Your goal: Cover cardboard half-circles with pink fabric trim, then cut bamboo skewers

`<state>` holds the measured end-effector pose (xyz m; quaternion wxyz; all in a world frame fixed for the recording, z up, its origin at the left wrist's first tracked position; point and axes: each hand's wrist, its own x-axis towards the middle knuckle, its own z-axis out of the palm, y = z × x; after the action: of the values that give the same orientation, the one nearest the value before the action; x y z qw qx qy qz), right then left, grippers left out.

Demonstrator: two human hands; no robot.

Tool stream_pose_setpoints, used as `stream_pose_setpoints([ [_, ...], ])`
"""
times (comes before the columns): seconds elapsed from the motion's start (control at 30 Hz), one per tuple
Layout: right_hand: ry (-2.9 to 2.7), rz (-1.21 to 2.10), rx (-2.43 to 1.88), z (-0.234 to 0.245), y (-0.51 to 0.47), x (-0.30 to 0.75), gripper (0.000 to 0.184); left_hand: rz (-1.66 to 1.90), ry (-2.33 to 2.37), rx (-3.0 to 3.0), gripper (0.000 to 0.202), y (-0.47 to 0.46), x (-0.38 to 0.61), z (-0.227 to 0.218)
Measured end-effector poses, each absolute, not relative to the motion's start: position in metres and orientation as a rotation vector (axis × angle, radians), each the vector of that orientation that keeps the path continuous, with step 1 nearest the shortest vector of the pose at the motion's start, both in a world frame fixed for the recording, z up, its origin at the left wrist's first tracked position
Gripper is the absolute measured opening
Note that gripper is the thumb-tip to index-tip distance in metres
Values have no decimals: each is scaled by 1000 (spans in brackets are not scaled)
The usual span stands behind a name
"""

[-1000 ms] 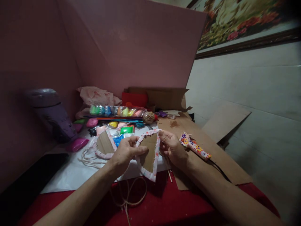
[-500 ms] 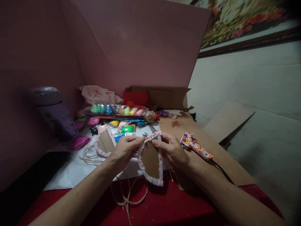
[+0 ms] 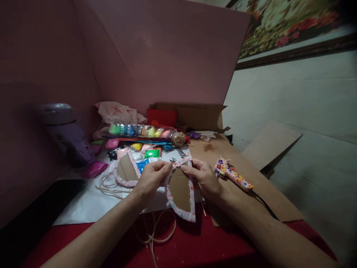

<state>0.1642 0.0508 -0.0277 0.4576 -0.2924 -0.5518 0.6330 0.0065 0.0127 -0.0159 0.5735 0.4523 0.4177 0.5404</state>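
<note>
Between my two hands hangs a leaf-shaped cardboard piece (image 3: 180,188), its edge wrapped in pale floral fabric. My left hand (image 3: 152,178) pinches its upper left rim, and my right hand (image 3: 203,175) pinches the upper right rim with thumb and fingers. A second fabric-edged cardboard piece (image 3: 126,168) lies on the white sheet left of my left hand. Scissors (image 3: 181,152) lie just behind the held piece, partly hidden by it. Looped twine (image 3: 152,238) rests on the red cloth below, and more twine (image 3: 110,188) lies on the sheet.
A flower-patterned glue gun (image 3: 232,174) with a black cord lies on the cardboard sheet (image 3: 251,186) at right. Behind are bagged coloured clay packs (image 3: 139,130), a twine ball (image 3: 178,139) and crumpled fabric (image 3: 119,112). A purple bottle (image 3: 65,130) stands left, by a dark flat object (image 3: 41,201).
The held cardboard piece has shifted very slightly to the right. Both hands keep their pinch on its upper rim; the view has barely moved.
</note>
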Motion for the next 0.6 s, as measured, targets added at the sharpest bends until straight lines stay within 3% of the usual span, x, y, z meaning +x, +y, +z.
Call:
stream_pose_setpoints([
  [0.1,-1356,1497,-764,-28,51,163,27,1267,859,1034,23,12,9,-20],
  [0.2,-1406,1456,-803,-31,52,163,32,1287,824,1002,35,14,10,-21],
  [0.33,-1464,1361,-935,-29,55,167,40,1306,820,864,27,13,12,-17],
  [0.6,-1773,657,-1254,28,57,238,30,1322,838,700,25,9,14,-10],
])
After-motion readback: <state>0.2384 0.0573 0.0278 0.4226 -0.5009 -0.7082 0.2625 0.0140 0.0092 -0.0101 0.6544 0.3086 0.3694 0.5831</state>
